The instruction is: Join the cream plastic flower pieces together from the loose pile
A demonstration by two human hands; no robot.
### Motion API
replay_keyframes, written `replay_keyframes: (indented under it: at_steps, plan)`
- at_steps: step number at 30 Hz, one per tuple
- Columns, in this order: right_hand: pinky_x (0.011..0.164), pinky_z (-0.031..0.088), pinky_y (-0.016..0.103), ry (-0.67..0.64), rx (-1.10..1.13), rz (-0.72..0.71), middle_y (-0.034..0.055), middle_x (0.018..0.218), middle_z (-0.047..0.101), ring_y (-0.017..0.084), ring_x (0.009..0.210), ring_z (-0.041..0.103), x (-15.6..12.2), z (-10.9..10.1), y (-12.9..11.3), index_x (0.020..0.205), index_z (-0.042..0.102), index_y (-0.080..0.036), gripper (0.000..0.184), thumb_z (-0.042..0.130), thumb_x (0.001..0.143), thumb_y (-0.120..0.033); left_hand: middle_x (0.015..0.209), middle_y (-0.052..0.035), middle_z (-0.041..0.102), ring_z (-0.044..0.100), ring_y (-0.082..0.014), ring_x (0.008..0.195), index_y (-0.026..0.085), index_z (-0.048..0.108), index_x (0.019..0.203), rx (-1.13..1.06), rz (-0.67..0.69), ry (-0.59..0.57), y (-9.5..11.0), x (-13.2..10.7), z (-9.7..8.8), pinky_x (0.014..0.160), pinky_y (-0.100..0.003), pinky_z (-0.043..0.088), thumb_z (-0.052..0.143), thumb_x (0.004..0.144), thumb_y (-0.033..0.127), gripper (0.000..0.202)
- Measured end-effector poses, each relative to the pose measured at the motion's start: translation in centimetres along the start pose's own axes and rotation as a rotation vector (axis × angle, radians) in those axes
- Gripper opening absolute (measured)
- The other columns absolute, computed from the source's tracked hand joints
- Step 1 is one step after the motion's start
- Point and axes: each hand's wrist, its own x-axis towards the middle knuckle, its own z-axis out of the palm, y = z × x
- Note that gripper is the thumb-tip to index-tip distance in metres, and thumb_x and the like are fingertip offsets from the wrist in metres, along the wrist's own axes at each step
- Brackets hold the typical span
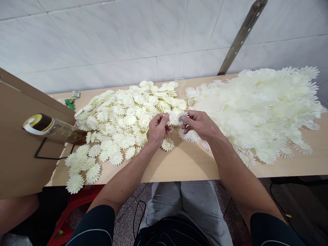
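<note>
White artificial flower heads are pinched between my two hands, above the table. My left hand grips their left side with thumb and fingers. On the right side, my right hand holds the petals between thumb and fingertips. A single cream flower head lies on the table just below my hands. To the left spreads a heap of small cream flower heads. Larger, whiter petal layers are piled to the right. How many layers I hold is unclear.
A wooden table runs along a tiled wall. At left stand a cardboard panel and a bottle of brown liquid. A clear plastic cup and a metal bracket are behind. Another person's arm shows at lower left.
</note>
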Motion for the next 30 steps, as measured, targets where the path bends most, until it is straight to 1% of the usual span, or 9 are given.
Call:
replay_keyframes:
  at_steps: [5, 7, 13, 17, 20, 25, 27, 30]
  plan:
    - [0.045, 0.055, 0.026, 0.125, 0.052, -0.007, -0.0021, 0.06, 0.065, 0.014, 0.052, 0.061, 0.22, -0.17, 0.39, 0.087, 0.067, -0.021, 0.065, 0.105, 0.058, -0.064, 0.059, 0.0057, 0.057, 0.057, -0.0085, 0.046, 0.021, 0.064, 0.082, 0.006, 0.003, -0.029, 0.12, -0.13, 0.0, 0.039, -0.019, 0.04, 0.091, 0.074, 0.069, 0.057]
    - [0.043, 0.053, 0.026, 0.153, 0.055, 0.009, -0.0023, 0.06, 0.066, 0.014, 0.051, 0.061, 0.27, -0.25, 0.36, 0.088, 0.066, -0.021, 0.069, 0.106, 0.054, -0.065, 0.061, 0.0054, 0.057, 0.057, -0.0085, 0.047, 0.02, 0.065, 0.082, 0.009, 0.003, -0.033, 0.18, -0.17, 0.01, 0.039, -0.019, 0.04, 0.092, 0.073, 0.069, 0.056]
    - [0.049, 0.055, 0.024, 0.082, 0.024, 0.045, -0.0004, 0.062, 0.063, 0.012, 0.057, 0.062, 0.29, -0.5, -0.01, 0.074, 0.069, -0.019, 0.069, 0.102, 0.053, -0.076, 0.063, 0.0053, 0.058, 0.058, -0.0082, 0.047, 0.02, 0.065, 0.08, -0.006, -0.003, -0.021, 0.12, -0.06, 0.06, 0.038, -0.018, 0.04, 0.093, 0.071, 0.068, 0.056]
    - [0.051, 0.056, 0.025, 0.073, 0.023, 0.038, -0.0001, 0.063, 0.064, 0.012, 0.057, 0.061, 0.37, -0.57, 0.1, 0.077, 0.071, -0.018, 0.068, 0.102, 0.055, -0.075, 0.062, 0.0056, 0.058, 0.058, -0.0081, 0.047, 0.02, 0.065, 0.082, -0.015, -0.005, -0.022, 0.08, -0.06, 0.05, 0.038, -0.018, 0.039, 0.093, 0.071, 0.068, 0.057]
    - [0.052, 0.057, 0.026, 0.081, 0.023, 0.028, 0.0001, 0.063, 0.064, 0.013, 0.058, 0.06, 0.38, -0.55, 0.14, 0.076, 0.071, -0.019, 0.067, 0.102, 0.056, -0.075, 0.062, 0.0055, 0.058, 0.058, -0.0081, 0.046, 0.02, 0.065, 0.081, -0.017, -0.007, -0.021, 0.09, -0.07, 0.03, 0.038, -0.018, 0.039, 0.094, 0.07, 0.069, 0.058]
    - [0.054, 0.058, 0.027, 0.034, -0.017, 0.015, 0.0021, 0.066, 0.065, 0.015, 0.063, 0.062, 0.26, -0.54, 0.14, 0.074, 0.072, -0.019, 0.066, 0.099, 0.06, -0.077, 0.064, 0.0051, 0.059, 0.058, -0.0079, 0.046, 0.02, 0.065, 0.081, -0.008, -0.019, -0.006, 0.08, -0.02, 0.09, 0.038, -0.018, 0.039, 0.094, 0.071, 0.067, 0.056]
    - [0.056, 0.059, 0.029, 0.032, -0.07, -0.019, 0.0021, 0.069, 0.064, 0.016, 0.065, 0.061, 0.21, -0.53, 0.23, 0.074, 0.072, -0.019, 0.064, 0.096, 0.065, -0.078, 0.065, 0.0051, 0.059, 0.058, -0.008, 0.047, 0.021, 0.064, 0.082, -0.001, -0.026, 0.0, 0.09, -0.04, 0.16, 0.038, -0.018, 0.039, 0.093, 0.073, 0.066, 0.055]
    - [0.058, 0.057, 0.031, 0.097, -0.195, -0.118, 0.0005, 0.07, 0.061, 0.016, 0.065, 0.057, 0.18, -0.52, 0.37, 0.076, 0.071, -0.021, 0.057, 0.091, 0.074, -0.075, 0.064, 0.0052, 0.058, 0.057, -0.008, 0.047, 0.021, 0.064, 0.082, 0.004, -0.027, 0.006, 0.11, -0.07, 0.2, 0.038, -0.018, 0.039, 0.092, 0.074, 0.066, 0.054]
